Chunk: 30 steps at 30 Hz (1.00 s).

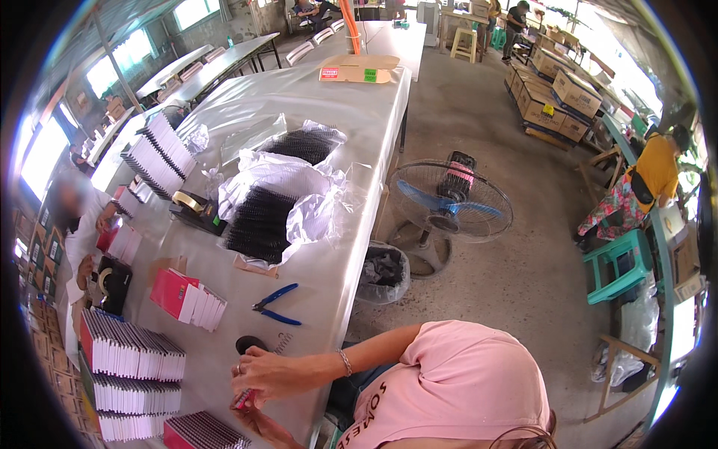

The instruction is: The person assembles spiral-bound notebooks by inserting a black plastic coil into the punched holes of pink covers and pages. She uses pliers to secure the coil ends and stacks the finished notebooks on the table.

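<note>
My right hand, wearing a ring and a bracelet, reaches in over the table edge, fingers bent and closed. Just below it, my left hand has its fingers closed round a small pink object. Both hands meet at this object, and my fingers cover most of it, so its kind is unclear. Right beside my right hand lie a round black disc and a loose wire coil. Blue-handled pliers rest open a little farther off. A row of spiral-bound notebooks sits near my left hand.
Stacked notebooks and a red-covered pile stand to the left. Paper-lined boxes of black coils and a tape dispenser lie farther up. A co-worker sits across. A fan and bin stand right of the table.
</note>
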### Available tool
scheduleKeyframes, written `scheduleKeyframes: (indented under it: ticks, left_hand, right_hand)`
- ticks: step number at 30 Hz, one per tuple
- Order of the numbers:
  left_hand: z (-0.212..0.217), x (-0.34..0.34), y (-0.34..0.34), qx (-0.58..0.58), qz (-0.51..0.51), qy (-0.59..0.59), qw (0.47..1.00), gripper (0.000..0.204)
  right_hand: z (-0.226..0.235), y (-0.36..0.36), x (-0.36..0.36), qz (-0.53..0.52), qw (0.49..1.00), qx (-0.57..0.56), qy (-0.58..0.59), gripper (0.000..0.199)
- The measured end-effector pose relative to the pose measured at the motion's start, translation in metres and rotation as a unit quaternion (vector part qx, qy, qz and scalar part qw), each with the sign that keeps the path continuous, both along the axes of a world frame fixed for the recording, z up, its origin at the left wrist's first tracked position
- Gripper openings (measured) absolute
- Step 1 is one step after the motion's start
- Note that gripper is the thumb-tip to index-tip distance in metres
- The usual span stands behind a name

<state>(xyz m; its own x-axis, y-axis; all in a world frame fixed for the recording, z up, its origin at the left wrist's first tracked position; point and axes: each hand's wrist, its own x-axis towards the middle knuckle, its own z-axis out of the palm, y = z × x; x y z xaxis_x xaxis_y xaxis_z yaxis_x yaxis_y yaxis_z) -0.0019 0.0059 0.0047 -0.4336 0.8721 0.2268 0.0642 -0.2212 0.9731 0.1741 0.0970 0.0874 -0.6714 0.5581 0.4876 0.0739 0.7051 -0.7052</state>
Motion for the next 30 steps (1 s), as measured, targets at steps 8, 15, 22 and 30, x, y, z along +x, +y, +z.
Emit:
scheduleKeyframes:
  ticks: [8,15,22,30]
  left_hand:
    - [0.051,0.032,0.001,0.025,0.038,0.072,0.996,0.025]
    - [0.059,0.035,-0.003,0.024,0.051,0.104,0.993,0.028]
    - [0.065,0.039,-0.005,0.028,0.066,0.129,0.989,0.030]
    - [0.072,0.043,-0.003,0.054,0.056,0.097,0.992,0.018]
  right_hand:
    - [-0.003,-0.005,-0.007,-0.050,0.996,-0.013,0.068,0.019]
    - [-0.009,-0.004,-0.004,-0.061,0.997,-0.008,0.045,0.016]
    - [-0.006,-0.004,-0.003,-0.009,0.994,-0.011,0.111,0.016]
    - [-0.003,-0.005,-0.004,0.026,0.989,-0.027,0.140,0.013]
